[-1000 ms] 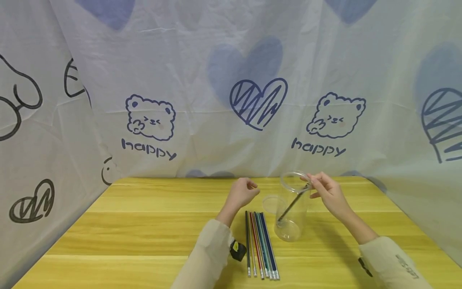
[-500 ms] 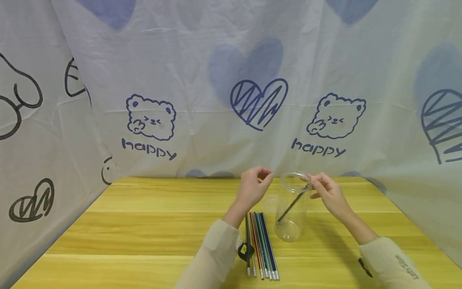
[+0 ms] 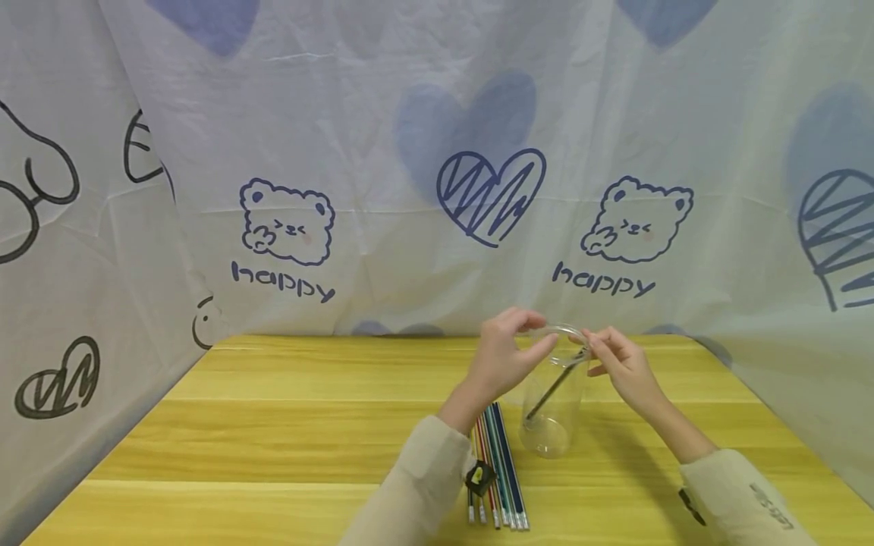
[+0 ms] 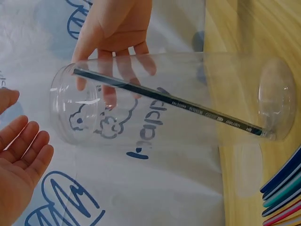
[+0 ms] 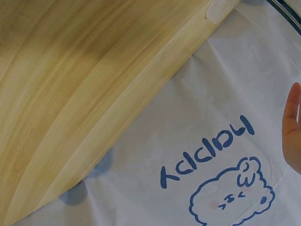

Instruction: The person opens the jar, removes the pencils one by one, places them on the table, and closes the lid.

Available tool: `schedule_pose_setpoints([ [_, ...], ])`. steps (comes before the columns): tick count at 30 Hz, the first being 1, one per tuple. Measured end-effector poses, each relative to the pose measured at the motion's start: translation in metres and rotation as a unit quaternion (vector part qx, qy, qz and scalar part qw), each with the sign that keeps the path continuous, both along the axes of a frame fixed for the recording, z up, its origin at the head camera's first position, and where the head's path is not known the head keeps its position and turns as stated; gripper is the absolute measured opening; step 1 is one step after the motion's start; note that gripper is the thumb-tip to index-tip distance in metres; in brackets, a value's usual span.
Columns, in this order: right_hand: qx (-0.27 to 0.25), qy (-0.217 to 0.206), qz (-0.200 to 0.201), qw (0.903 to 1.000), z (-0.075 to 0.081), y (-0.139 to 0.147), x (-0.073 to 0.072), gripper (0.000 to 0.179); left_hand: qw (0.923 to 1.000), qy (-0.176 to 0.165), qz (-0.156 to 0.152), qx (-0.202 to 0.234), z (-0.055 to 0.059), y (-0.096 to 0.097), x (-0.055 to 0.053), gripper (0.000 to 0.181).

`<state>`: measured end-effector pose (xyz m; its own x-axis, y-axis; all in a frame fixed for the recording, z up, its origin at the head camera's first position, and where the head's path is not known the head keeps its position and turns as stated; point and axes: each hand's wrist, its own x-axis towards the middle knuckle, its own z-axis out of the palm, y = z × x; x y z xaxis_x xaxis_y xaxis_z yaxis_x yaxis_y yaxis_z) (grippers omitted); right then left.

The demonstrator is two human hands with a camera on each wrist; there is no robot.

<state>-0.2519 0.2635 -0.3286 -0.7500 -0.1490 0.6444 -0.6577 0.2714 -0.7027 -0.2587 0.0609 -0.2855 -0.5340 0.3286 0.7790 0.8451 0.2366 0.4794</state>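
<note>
A clear plastic jar (image 3: 551,402) stands upright on the table. Inside it a dark pencil (image 4: 169,101) leans diagonally, its upper end near the rim and its metal-ringed end at the base. My right hand (image 3: 624,371) grips the jar at the right side of its rim, close by the pencil's upper end. At the left of the rim is my left hand (image 3: 508,353), thumb and fingers spread apart and holding nothing. Several pencils (image 3: 504,470) lie side by side in front, partly covered by my left wrist.
A clear round lid (image 4: 248,169) lies on the wooden table (image 3: 273,425) beyond the pencils. White cloth (image 3: 382,227) with hearts and bears hangs behind the table's back edge. A dark wrist device (image 3: 480,478) overlaps the pencils in the head view.
My left hand has moved right and slightly up to the jar's rim, and its fingers have spread apart. The right hand, jar and leaning pencil have stayed put.
</note>
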Motion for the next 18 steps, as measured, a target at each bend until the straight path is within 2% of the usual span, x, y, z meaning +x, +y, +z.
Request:
schedule_pose_setpoints([
  [5,-0.007,-0.004,-0.008,0.9999,0.000,0.001,0.000,0.015,0.9991,0.017,-0.014,-0.037,-0.003,0.008,0.001,0.023],
  [8,-0.008,-0.004,-0.012,0.9999,-0.001,0.001,0.000,0.015,0.9980,0.021,-0.012,-0.058,-0.005,0.012,0.001,0.023],
  [13,-0.003,-0.003,-0.014,0.9999,0.000,0.002,-0.002,0.017,0.9925,0.032,0.012,-0.117,-0.005,0.017,0.003,0.026],
  [18,0.007,-0.007,-0.017,0.9998,0.001,0.003,-0.003,0.018,0.9806,0.070,0.050,-0.176,-0.006,0.020,0.004,0.029],
])
